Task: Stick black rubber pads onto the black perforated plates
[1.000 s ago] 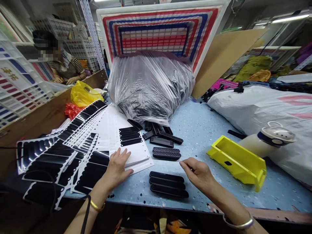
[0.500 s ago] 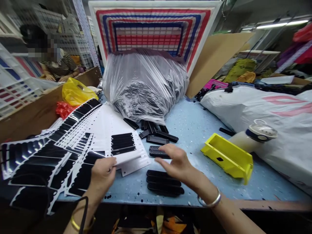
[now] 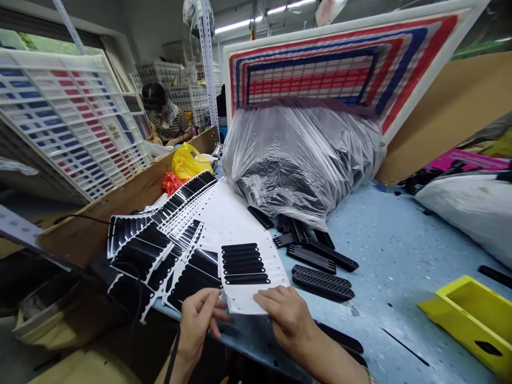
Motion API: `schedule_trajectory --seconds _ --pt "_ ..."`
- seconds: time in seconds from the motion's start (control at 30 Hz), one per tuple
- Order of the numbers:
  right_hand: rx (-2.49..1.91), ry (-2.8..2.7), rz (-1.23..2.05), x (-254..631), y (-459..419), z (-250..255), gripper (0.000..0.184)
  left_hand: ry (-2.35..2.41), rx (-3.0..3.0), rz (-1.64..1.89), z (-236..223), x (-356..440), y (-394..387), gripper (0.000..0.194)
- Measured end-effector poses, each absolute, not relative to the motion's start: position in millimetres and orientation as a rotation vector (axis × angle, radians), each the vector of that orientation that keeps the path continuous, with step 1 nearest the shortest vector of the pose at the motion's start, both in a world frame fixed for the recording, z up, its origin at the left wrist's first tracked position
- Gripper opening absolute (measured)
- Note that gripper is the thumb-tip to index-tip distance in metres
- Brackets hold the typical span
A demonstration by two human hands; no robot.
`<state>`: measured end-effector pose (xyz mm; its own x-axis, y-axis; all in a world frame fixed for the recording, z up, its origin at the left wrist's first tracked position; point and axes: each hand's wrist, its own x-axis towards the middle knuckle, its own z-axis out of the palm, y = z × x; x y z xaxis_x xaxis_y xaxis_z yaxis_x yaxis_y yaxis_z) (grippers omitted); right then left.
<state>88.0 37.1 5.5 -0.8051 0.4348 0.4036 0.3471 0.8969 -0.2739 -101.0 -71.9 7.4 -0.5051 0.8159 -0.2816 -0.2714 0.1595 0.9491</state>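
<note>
A white backing sheet [image 3: 247,303] with a block of black rounded stickers [image 3: 245,264] lies over the table's front edge. My right hand [image 3: 286,317] grips its lower right edge, thumb underneath and fingers on top. Beside the lower left corner is my left hand [image 3: 200,322], fingers apart and nothing visible in them. More sheets of black stickers [image 3: 140,250] are spread to the left. To the right of the sheet lie black textured strips [image 3: 322,282]. Smooth black strips [image 3: 340,338] are partly hidden behind my right forearm.
A clear plastic bag [image 3: 300,160] full of black pieces spills some onto the blue table [image 3: 380,240]. At the right are a yellow holder [image 3: 472,320] and a white sack [image 3: 468,208]. Yellow [image 3: 188,160] and red bags lie at the back left. A person [image 3: 170,125] sits beyond.
The view has swung left. My left hand has let go of the sheet's curled lower edge, which now lies flatter. My right hand has moved from above the black strips onto the sheet.
</note>
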Motion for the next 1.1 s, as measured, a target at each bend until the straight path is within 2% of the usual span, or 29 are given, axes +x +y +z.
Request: schedule_trajectory --seconds 0.07,0.2,0.3,0.37,0.47,0.5,0.63,0.77,0.83,0.93,1.0,1.1 --pt "-0.461 -2.510 0.207 93.5 30.2 4.2 0.034 1.282 0.428 1.458 10.2 -96.1 -69.2 0.048" --pt "-0.401 -2.471 0.176 104.2 12.8 6.4 0.038 1.084 0.362 1.501 11.9 -87.9 -61.6 0.032" --pt "-0.530 -2.525 0.318 109.9 3.8 15.8 0.027 1.150 0.365 1.557 11.9 -87.9 -56.7 0.029" --pt "-0.598 -2.509 0.384 109.5 1.4 23.8 0.029 1.184 0.381 1.591 11.5 -88.1 -54.2 0.030" --pt "-0.645 -2.371 0.332 98.7 1.2 30.4 0.011 1.212 0.388 1.617 9.3 -86.9 -53.1 0.034" --pt "-0.668 -2.323 0.311 92.4 1.5 29.8 0.010 1.238 0.391 1.621 8.0 -86.7 -53.6 0.035" --pt "-0.774 -2.227 0.356 60.7 0.1 16.6 0.018 1.447 0.496 1.639 2.3 -91.8 -61.3 0.037" --pt "-0.776 -2.145 0.424 35.3 -11.3 7.9 0.030 1.774 0.924 1.510 4.1 -103.3 -76.5 0.026" --pt "-0.825 -2.113 0.579 30.4 -15.7 11.7 0.025 1.867 1.126 1.439 8.9 -106.5 -82.4 0.022" --pt "-0.901 -2.033 1.021 31.6 -13.4 22.3 0.018 1.802 1.315 1.345 16.7 -107.1 -84.7 0.018" --pt "-0.950 -1.934 1.308 35.0 -8.3 28.0 0.022 1.751 1.351 1.315 19.5 -106.8 -83.6 0.018" --pt "-0.997 -1.791 1.523 39.6 -4.0 31.7 0.026 1.753 1.318 1.342 17.4 -106.4 -83.2 0.017"
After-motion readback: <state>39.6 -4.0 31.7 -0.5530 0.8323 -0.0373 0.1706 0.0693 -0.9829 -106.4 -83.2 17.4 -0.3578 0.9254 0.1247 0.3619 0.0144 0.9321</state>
